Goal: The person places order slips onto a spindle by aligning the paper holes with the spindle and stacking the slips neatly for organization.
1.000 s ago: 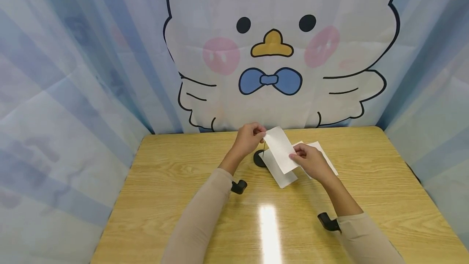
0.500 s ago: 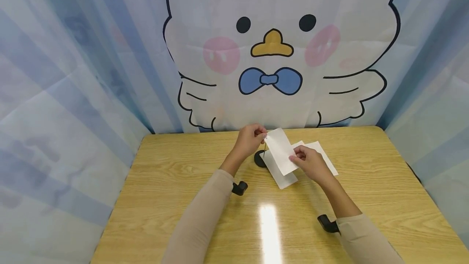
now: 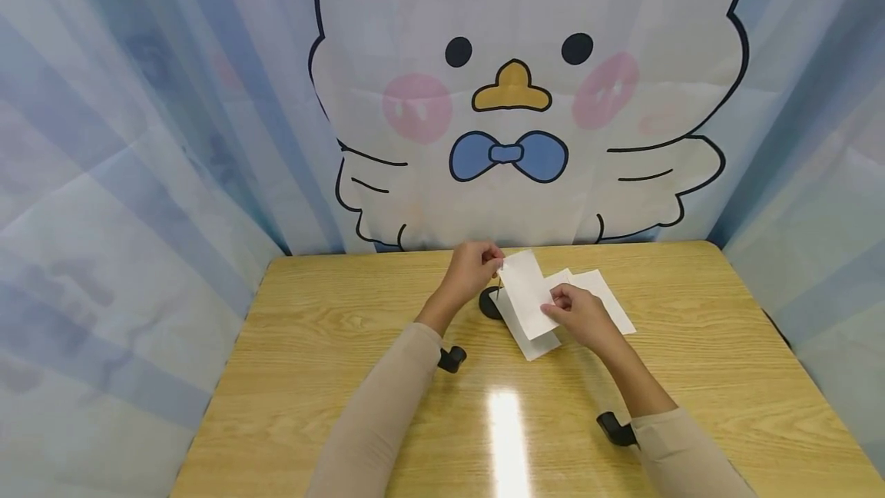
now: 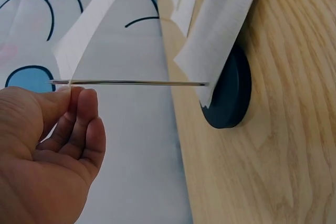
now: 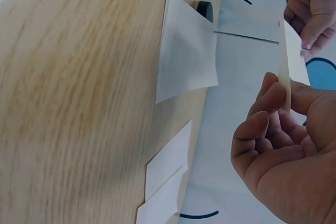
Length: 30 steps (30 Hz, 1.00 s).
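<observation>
The white paper sheet [image 3: 525, 290] slants above the wooden table [image 3: 311, 375]. Sleeved forearms [image 3: 387, 406] angle inward: the right hand [image 3: 584, 319] pinches the sheet's near right edge, the left hand [image 3: 473, 265], loosely curled, its far left corner. Below that corner sits a round black base [image 4: 239, 95], its thin metal spike [image 4: 136, 83] piercing the sheet.

"How do the arms lie?"

"In the head view the left arm [image 3: 383, 406] rises from the bottom, left of centre, slanting right. The right arm [image 3: 681, 444] comes from the lower right, slanting left. Both are in beige sleeves."

"And the left grip [image 3: 472, 266]?"

"Near the middle of the frame, slightly higher than the right grip [image 3: 579, 315]. Its thumb [image 4: 50, 104] is set in a pinch, fingers [image 4: 93, 142] curled below."

"The right?"

"Pinching too, thumb against forefinger, the rest curled."
</observation>
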{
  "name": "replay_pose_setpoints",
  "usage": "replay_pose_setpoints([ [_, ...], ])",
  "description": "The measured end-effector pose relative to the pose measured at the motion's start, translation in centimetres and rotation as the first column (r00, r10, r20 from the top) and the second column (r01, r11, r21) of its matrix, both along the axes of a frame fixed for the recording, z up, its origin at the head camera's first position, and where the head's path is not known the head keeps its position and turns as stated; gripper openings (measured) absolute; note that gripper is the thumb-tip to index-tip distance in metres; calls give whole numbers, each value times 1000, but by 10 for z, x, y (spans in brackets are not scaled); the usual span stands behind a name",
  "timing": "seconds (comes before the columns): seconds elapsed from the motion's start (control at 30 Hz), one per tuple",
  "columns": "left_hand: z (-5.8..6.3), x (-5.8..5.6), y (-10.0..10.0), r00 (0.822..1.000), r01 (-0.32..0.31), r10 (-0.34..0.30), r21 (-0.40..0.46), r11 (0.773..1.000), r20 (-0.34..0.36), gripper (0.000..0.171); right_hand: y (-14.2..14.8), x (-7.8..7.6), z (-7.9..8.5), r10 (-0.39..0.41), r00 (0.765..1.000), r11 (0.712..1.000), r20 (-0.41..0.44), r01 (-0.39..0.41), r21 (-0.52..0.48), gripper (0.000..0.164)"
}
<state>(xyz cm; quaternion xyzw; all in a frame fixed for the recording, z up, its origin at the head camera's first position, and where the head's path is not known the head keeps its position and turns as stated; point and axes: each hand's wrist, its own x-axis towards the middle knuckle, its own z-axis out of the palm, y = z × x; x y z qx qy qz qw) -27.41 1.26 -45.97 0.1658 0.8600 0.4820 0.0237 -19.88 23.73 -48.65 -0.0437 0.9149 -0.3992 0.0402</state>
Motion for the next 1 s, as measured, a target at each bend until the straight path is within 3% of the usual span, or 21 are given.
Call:
replay_pose_setpoints([
  [0.37,-14,0,0,999,1,0,-38,999,35,9,-1,2,-9,-2,997,1000,77,1,1,31],
  [0.67,-26,1,0,1000,-11,12,-146,989,4,10,5,-1,-19,10,997,999,71,-14,49,28],
  [1.0,-39,4,1,999,-24,29,-140,990,35,10,9,0,-28,18,997,996,73,-24,81,26],
])
